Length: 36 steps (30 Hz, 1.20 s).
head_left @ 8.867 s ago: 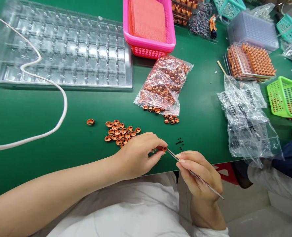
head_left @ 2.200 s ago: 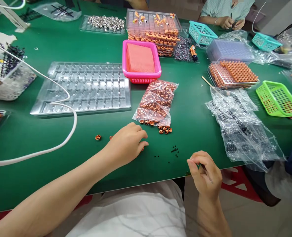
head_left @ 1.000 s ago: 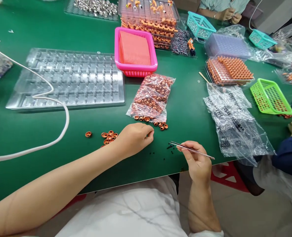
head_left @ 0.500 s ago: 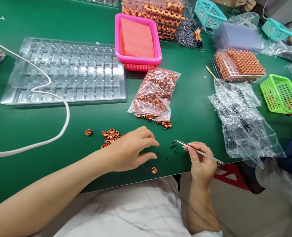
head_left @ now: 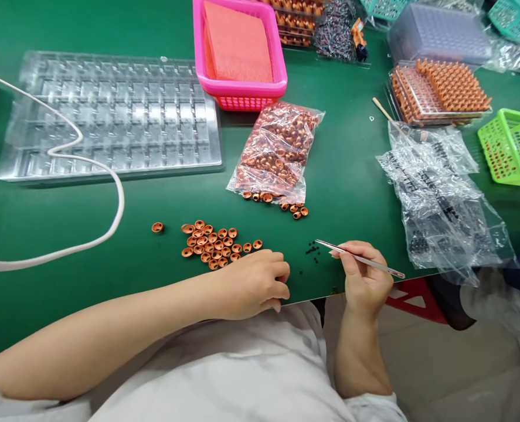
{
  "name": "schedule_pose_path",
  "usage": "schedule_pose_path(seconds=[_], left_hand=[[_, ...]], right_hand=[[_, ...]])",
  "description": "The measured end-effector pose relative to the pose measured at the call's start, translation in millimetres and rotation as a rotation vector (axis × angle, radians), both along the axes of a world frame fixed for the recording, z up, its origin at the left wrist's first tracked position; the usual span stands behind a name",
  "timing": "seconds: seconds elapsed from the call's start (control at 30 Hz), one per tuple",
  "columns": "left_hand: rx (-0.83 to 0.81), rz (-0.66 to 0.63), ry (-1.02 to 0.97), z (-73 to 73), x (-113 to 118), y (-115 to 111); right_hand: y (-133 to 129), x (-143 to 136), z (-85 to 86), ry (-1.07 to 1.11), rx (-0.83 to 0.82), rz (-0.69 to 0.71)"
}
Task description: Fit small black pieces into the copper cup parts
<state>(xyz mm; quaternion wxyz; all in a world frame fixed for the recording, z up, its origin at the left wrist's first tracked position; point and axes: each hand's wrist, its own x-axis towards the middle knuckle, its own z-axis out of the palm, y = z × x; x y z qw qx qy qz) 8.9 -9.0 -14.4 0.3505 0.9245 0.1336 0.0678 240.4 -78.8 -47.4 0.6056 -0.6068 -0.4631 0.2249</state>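
We're seeing a big green tabletop [head_left: 352, 164], plus a holey red seat [head_left: 431, 308] poking out past its edge, above greyish floor tiles [head_left: 422, 369].

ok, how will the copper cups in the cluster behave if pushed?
The copper cups likely rock or roll: they look round-sided. They may slip, given the smooth sheen. Packed close, one pushed could shift neighbours.

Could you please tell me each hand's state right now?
Left hand: partly curled; whether it holds anything cannot be told.
Right hand: closed, holding tweezers.
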Motion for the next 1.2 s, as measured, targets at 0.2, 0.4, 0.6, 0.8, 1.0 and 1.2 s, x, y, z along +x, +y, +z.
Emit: schedule_pose_path(seconds=[0.2,0.4,0.6,0.8,1.0,1.2], left_hand=[[-0.105,0.133,-0.187,6.2,-4.8,7.3],[0.038,0.386,-0.228,4.9,-9.8,18.2],[0.132,0.61,-0.159,-3.4,-12.2,24.6],[0.227,0.593,-0.052,-4.6,-14.7,18.6],[0.38,0.477,0.074,5.9,-20.4,-0.2],[0.627,0.365,0.21,-0.4,-32.5,-29.9]], right_hand=[[2.6,0.5,0.4,0.031,-0.02,-0.006],[5.6,2.3,-1.0,0.097,-0.023,0.053],[4.4,3.0,-8.3,0.204,0.011,0.096],[2.7,4.0,-13.4,0.234,0.104,0.114],[1.5,5.6,-17.2,0.21,0.126,0.138],[-1.3,6.0,-16.0,0.178,0.145,0.12]])
